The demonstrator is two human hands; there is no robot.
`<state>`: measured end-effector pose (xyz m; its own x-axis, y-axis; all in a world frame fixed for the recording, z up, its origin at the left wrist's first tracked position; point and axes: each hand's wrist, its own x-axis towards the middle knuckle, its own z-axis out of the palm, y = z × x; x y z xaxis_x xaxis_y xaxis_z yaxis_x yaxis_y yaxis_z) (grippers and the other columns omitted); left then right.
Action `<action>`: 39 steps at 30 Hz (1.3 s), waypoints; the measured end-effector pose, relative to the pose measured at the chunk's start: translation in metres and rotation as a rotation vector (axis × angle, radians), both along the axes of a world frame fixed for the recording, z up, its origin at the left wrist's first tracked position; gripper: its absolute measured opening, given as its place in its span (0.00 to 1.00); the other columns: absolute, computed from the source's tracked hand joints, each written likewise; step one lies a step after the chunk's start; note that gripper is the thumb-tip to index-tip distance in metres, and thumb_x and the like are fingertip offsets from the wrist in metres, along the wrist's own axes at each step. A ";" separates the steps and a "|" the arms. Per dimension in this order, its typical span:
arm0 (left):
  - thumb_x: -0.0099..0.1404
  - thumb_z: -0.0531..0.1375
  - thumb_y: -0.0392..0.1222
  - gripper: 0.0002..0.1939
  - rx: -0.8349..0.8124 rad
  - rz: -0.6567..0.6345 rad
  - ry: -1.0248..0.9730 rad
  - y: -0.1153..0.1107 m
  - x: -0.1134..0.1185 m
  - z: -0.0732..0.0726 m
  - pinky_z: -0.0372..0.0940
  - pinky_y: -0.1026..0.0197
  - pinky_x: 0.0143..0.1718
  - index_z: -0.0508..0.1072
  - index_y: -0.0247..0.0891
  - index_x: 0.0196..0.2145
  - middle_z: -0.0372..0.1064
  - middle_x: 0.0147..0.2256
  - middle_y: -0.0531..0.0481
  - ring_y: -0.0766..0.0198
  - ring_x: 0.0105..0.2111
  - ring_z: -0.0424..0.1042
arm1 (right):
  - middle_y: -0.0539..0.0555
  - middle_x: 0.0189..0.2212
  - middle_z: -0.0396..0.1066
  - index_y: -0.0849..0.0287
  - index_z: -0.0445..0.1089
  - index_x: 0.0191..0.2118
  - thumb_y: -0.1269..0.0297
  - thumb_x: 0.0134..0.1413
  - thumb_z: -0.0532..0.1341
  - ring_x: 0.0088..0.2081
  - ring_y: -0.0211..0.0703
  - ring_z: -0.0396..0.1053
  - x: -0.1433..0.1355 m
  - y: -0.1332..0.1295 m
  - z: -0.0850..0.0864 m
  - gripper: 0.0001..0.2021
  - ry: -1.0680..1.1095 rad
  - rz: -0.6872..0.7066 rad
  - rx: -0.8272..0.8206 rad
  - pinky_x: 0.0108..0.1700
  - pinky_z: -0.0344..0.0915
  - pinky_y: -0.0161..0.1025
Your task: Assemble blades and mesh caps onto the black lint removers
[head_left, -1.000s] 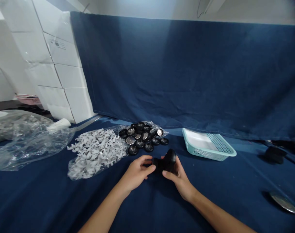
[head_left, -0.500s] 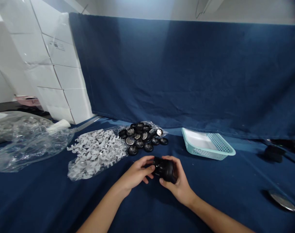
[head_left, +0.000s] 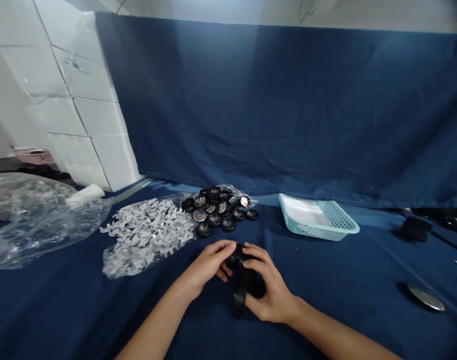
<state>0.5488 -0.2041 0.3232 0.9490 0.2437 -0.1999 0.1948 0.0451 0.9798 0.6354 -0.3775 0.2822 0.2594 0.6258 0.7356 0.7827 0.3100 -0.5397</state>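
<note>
Both hands meet on black round parts near the front middle of the blue cloth. My left hand (head_left: 213, 265) pinches a small black part (head_left: 236, 256) between thumb and fingers. Around a larger black ring-shaped part (head_left: 241, 292) my right hand (head_left: 269, 287) is curled, its fingertips also reaching the small part. Whether the two parts are joined cannot be made out. Behind the hands lies a pile of black round caps (head_left: 214, 220), some with shiny faces. A heap of grey plastic clips (head_left: 149, 232) spreads on clear plastic to the left.
A light teal basket (head_left: 318, 231) with white sheets inside stands at the right. Further right are a shiny oval object (head_left: 426, 297) and a dark blurred object (head_left: 416, 229). Clear plastic bags (head_left: 44, 215) lie far left, before stacked white boxes (head_left: 111, 155). A blue curtain (head_left: 288, 110) hangs behind.
The black parts have turned in my hands, and the larger ring now hangs lower. My right hand's fingers have moved over the top of the small part. The camera view has shifted slightly.
</note>
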 end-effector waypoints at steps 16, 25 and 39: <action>0.61 0.54 0.64 0.25 0.014 0.076 0.103 -0.004 0.000 0.001 0.63 0.65 0.13 0.70 0.36 0.33 0.68 0.22 0.52 0.63 0.19 0.69 | 0.60 0.56 0.62 0.53 0.65 0.52 0.76 0.54 0.56 0.64 0.59 0.50 -0.008 0.000 -0.002 0.20 -0.644 -0.155 -0.101 0.58 0.59 0.60; 0.58 0.60 0.61 0.22 -0.107 0.227 -0.070 -0.014 0.005 -0.003 0.58 0.70 0.14 0.69 0.37 0.33 0.63 0.23 0.56 0.70 0.18 0.65 | 0.59 0.64 0.47 0.50 0.56 0.61 0.80 0.52 0.55 0.67 0.58 0.42 -0.008 0.001 -0.004 0.31 -0.329 -0.127 -0.122 0.63 0.52 0.60; 0.57 0.66 0.47 0.23 0.729 -0.057 -0.530 -0.008 -0.013 0.020 0.64 0.59 0.45 0.71 0.44 0.50 0.64 0.42 0.49 0.61 0.41 0.68 | 0.54 0.48 0.70 0.54 0.66 0.52 0.65 0.49 0.69 0.52 0.49 0.68 -0.004 0.010 0.025 0.23 0.819 0.414 -0.261 0.55 0.63 0.47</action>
<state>0.5354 -0.2122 0.3437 0.8870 0.0886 0.4531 -0.3079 -0.6179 0.7235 0.6319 -0.3677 0.3076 0.3530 0.9021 0.2484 -0.0137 0.2705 -0.9626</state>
